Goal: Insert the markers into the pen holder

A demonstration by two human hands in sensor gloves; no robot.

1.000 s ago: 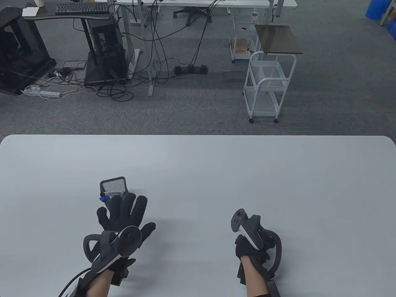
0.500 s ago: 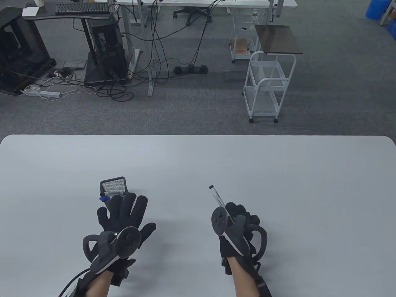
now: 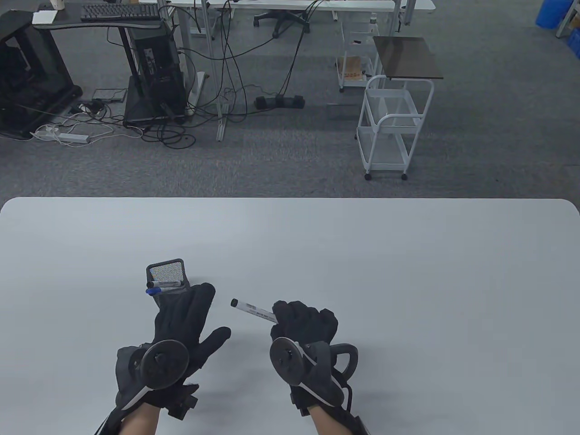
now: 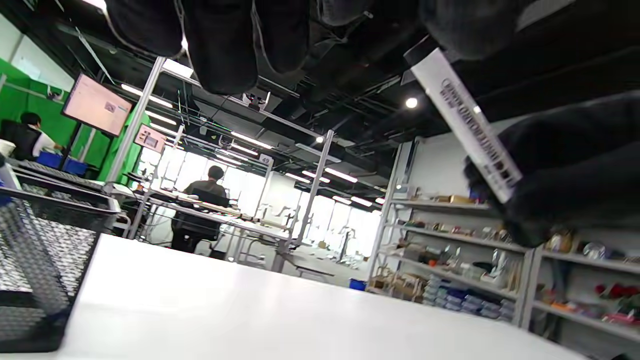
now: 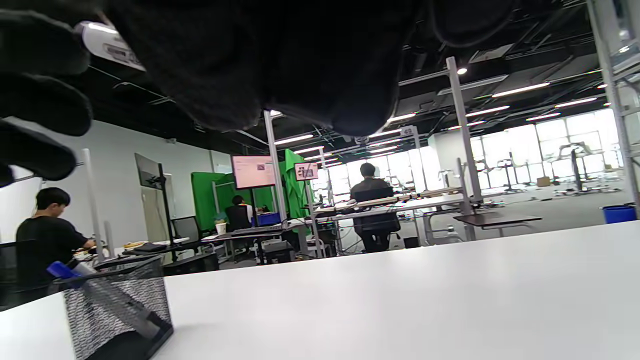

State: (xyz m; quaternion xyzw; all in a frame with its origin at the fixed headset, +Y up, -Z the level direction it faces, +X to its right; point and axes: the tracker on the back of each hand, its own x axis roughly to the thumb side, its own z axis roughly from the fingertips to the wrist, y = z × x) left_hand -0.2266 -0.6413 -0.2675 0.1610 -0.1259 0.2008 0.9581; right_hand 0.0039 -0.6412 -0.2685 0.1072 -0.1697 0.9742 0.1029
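A black mesh pen holder (image 3: 166, 271) stands on the white table, left of centre, with markers (image 3: 164, 284) leaning in it, one with a blue cap. It also shows in the left wrist view (image 4: 35, 260) and the right wrist view (image 5: 117, 305). My left hand (image 3: 183, 312) is open with fingers stretched, just in front of the holder. My right hand (image 3: 301, 319) grips a white marker (image 3: 252, 310) with a black cap that points left toward the left hand. That marker also shows in the left wrist view (image 4: 465, 125) and the right wrist view (image 5: 110, 45).
The white table (image 3: 408, 272) stretches to the right and back. Beyond its far edge is grey carpet with a white wire cart (image 3: 392, 127) and desks with cables.
My right hand has moved left with the white marker, which has turned from pointing away to pointing left. My left hand has rolled slightly and stays by the holder.
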